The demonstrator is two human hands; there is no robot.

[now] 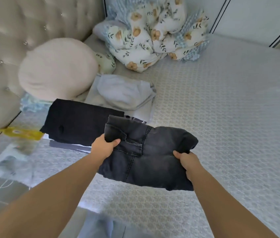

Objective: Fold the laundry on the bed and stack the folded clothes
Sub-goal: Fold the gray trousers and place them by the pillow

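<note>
A dark stack (77,121) lay just beyond the left hand (104,146), whose fingers pinched the folded jeans (146,155). The right hand (187,160) gripped the opposite edge, keeping the jeans flat above the bed (230,117), probably for stacking.

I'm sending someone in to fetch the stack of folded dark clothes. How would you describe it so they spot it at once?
Start at the tufted headboard and the round cream pillow against it. Just in front of the pillow, the folded black stack lies flat on the bed. Unlike the white clothes beside it, it is dark and squared off.
</note>
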